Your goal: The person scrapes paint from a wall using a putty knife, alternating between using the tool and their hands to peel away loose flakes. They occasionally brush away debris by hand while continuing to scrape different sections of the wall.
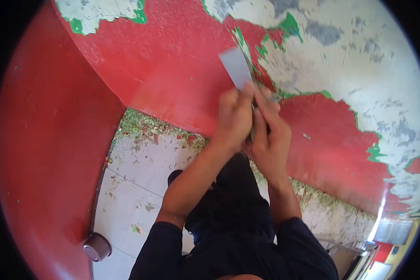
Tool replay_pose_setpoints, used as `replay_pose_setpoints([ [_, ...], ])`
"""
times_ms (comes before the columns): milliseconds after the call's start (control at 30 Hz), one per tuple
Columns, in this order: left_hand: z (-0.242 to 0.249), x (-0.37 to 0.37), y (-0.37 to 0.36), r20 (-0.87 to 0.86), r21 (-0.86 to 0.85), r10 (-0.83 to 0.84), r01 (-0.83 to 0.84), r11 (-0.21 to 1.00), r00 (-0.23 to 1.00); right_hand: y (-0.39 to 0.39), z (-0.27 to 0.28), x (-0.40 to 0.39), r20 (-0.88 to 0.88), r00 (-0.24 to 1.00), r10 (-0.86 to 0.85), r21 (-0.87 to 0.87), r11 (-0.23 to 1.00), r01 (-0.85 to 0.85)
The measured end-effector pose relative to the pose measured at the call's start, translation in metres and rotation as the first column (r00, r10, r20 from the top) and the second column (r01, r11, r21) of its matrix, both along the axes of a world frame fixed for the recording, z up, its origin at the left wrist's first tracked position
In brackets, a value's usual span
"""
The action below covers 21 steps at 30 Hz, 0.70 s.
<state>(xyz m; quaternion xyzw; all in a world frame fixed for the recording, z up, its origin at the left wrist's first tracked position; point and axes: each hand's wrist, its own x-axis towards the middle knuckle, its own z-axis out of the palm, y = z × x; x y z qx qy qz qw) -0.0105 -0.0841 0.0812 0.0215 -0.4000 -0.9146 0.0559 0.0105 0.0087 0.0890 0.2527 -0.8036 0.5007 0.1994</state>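
Observation:
A paint scraper with a wide, flat grey blade is held up against the red painted wall. My left hand is closed around it just below the blade. Beside it, my right hand also wraps the handle, its fingers close to the blade's base. Most of the handle is hidden by the fingers. Right of the blade, a ragged strip of green and white shows through the red paint. Farther right, a large bare whitish patch has green paint along its edges.
Paint flakes lie along the wall's foot and scattered over the pale tiled floor. A brown cup-like container stands at lower left beside another red wall. My legs are below the hands. Shelving-like objects appear at lower right.

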Motion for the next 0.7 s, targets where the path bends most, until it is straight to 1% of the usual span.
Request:
replay_pose_setpoints([
  [33,0.007,-0.004,-0.003,0.008,0.007,0.007,-0.007,1.0,1.0,-0.012,0.011,-0.01,-0.048,0.999,0.002,0.018,1.0,-0.002],
  [67,0.018,-0.009,-0.012,-0.04,-0.024,0.059,-0.06,0.998,0.997,-0.019,0.02,-0.015,-0.103,0.995,0.009,0.041,0.999,-0.005],
  [167,0.028,-0.014,-0.019,-0.086,-0.005,0.077,-0.078,0.997,0.993,-0.03,0.033,-0.008,0.07,0.993,-0.097,0.119,0.989,0.089],
  [267,-0.009,0.0,0.0,-0.04,0.041,-0.146,0.148,0.988,0.988,0.0,-0.005,0.003,-0.023,0.991,-0.13,0.104,0.986,0.132],
  [367,0.007,-0.007,-0.003,-0.03,0.09,-0.079,0.081,0.993,0.996,-0.011,0.017,-0.004,-0.047,0.995,-0.091,0.054,0.994,0.093],
  [400,0.02,-0.01,-0.009,-0.066,0.103,-0.041,0.047,0.994,0.997,-0.018,0.023,-0.009,-0.059,0.996,-0.065,0.049,0.997,0.067],
  [500,0.025,-0.005,-0.012,-0.067,0.016,-0.035,0.036,0.999,0.997,-0.02,0.028,-0.003,-0.03,0.993,-0.111,0.098,0.989,0.113],
  [533,0.01,-0.003,-0.004,-0.074,0.059,-0.141,0.145,0.988,0.987,-0.013,0.021,0.004,-0.027,0.99,-0.139,0.128,0.982,0.142],
  [567,-0.001,-0.002,0.003,-0.047,0.051,-0.155,0.157,0.986,0.987,0.001,0.006,0.013,-0.031,0.985,-0.167,0.157,0.973,0.17],
  [600,-0.003,-0.001,0.009,-0.021,0.045,-0.162,0.163,0.986,0.987,0.003,0.006,0.014,-0.036,0.981,-0.188,0.188,0.963,0.192],
  [633,-0.008,0.003,0.012,0.023,0.041,-0.176,0.175,0.984,0.984,0.003,0.004,0.013,-0.039,0.984,-0.174,0.174,0.968,0.179],
  [667,-0.014,-0.003,0.011,-0.013,0.117,-0.222,0.222,0.968,0.975,0.005,0.002,0.014,-0.03,0.984,-0.176,0.161,0.971,0.179],
  [700,-0.014,-0.004,0.01,-0.013,0.141,-0.234,0.234,0.962,0.972,0.005,0.004,0.012,-0.032,0.985,-0.171,0.151,0.973,0.174],
])
